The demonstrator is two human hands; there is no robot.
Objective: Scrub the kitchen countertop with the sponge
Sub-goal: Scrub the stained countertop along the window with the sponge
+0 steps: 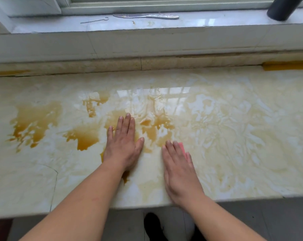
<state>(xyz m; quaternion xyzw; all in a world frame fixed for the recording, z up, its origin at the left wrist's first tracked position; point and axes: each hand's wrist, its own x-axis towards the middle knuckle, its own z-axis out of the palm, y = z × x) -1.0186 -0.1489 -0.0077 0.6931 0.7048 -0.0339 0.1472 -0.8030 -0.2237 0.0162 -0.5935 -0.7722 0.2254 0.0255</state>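
The cream marble countertop (234,136) is wet and streaked with amber-brown liquid (34,122), thickest at the left and centre. My left hand (123,145) lies flat on the counter, palm down, fingers apart, holding nothing. To its right, my right hand (179,173) presses flat on a pink sponge (181,147). Only the sponge's far right edge shows beyond the fingers; the rest is hidden under the palm.
A raised backsplash ledge (147,49) runs behind the counter, with a windowsill above. On the sill lie a silver flat tool (147,16) and a thin wire hook (95,20). A dark cylinder (283,7) stands at top right. The counter's front edge (147,206) is near my wrists.
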